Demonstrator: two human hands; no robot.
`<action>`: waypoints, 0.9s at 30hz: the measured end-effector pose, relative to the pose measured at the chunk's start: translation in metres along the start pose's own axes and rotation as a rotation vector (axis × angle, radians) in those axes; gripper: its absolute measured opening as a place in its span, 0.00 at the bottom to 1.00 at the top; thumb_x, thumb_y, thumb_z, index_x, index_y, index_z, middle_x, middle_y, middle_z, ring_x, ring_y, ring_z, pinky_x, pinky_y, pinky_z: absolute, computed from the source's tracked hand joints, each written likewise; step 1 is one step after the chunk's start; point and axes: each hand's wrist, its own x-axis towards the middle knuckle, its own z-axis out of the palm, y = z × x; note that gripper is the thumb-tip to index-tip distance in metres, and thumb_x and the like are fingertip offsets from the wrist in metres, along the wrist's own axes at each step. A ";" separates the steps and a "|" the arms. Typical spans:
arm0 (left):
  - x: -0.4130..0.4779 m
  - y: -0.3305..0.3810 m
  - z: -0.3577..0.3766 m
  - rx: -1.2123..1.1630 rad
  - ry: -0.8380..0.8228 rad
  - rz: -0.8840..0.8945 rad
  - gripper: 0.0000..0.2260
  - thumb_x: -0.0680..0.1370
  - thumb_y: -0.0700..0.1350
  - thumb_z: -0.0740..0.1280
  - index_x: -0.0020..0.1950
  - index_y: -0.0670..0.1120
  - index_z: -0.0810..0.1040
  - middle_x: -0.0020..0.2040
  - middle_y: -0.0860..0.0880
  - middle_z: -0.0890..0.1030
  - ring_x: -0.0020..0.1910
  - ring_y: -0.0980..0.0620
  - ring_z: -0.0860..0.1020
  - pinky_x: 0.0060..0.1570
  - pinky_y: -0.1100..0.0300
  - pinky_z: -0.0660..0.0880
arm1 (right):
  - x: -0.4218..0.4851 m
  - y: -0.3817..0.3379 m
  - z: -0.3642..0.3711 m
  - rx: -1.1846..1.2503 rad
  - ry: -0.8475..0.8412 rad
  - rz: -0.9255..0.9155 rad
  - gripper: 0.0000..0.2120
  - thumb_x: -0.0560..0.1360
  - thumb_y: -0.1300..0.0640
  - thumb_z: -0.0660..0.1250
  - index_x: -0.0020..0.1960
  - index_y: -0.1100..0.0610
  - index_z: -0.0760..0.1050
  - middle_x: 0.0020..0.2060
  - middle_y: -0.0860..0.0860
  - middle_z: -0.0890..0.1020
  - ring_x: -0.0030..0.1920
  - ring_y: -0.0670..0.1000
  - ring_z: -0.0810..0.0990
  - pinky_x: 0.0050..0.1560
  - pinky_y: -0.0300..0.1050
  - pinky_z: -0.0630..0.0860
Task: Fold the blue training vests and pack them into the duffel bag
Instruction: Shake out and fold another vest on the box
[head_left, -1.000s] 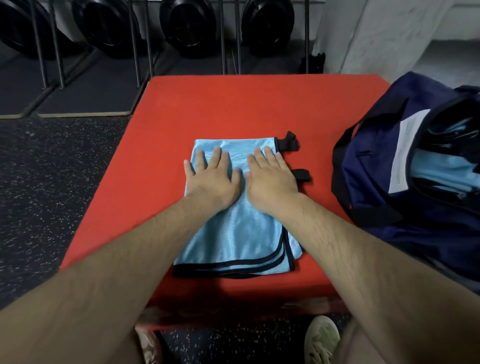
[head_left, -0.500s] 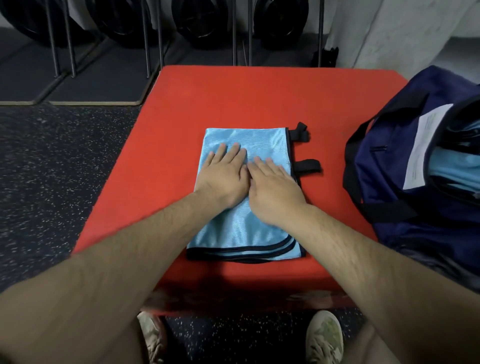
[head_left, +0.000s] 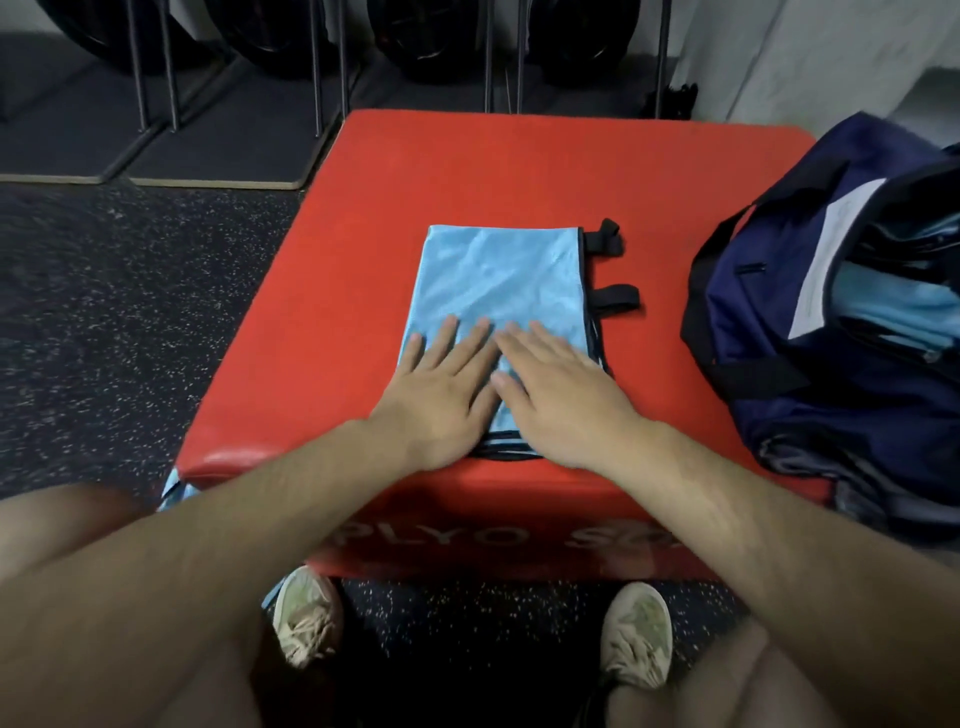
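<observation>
As the vest (head_left: 498, 280) lies flat, the duffel bag (head_left: 763, 322) gapes nearby.

Box: a red padded box (head_left: 467, 171) with pale lettering on its near side, partly readable as "PLYO".
Floor: dark rubber floor (head_left: 104, 312) with white specks.
Mats: dark mats (head_left: 234, 140) with a pale edge, beyond the box.
Rack: upright metal bars (head_left: 317, 67) standing on the mats, with black round weights (head_left: 431, 36) behind them.
Wall: pale wall (head_left: 831, 47), far right.
Shoes: left shoe (head_left: 306, 618) and right shoe (head_left: 636, 636), both pale and laced, on the floor just before the box.
</observation>
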 end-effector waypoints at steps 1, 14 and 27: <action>0.000 -0.002 0.003 -0.013 -0.012 -0.006 0.32 0.78 0.62 0.37 0.82 0.54 0.43 0.81 0.56 0.42 0.80 0.51 0.38 0.78 0.47 0.38 | -0.006 0.004 0.007 -0.016 -0.012 -0.017 0.29 0.85 0.42 0.45 0.82 0.52 0.49 0.81 0.46 0.50 0.81 0.46 0.43 0.80 0.46 0.42; -0.021 -0.005 -0.024 -0.078 0.181 0.506 0.18 0.77 0.63 0.65 0.57 0.50 0.75 0.56 0.53 0.74 0.56 0.51 0.73 0.56 0.51 0.74 | -0.030 0.024 -0.037 -0.063 -0.109 -0.262 0.23 0.68 0.28 0.67 0.53 0.42 0.75 0.51 0.39 0.73 0.55 0.45 0.72 0.58 0.47 0.71; -0.008 0.003 -0.028 -0.207 0.123 0.393 0.09 0.77 0.46 0.68 0.43 0.51 0.69 0.41 0.55 0.70 0.41 0.55 0.69 0.42 0.63 0.63 | -0.020 0.011 -0.040 -0.106 -0.115 -0.209 0.21 0.70 0.34 0.70 0.50 0.47 0.70 0.45 0.42 0.72 0.45 0.47 0.73 0.45 0.47 0.71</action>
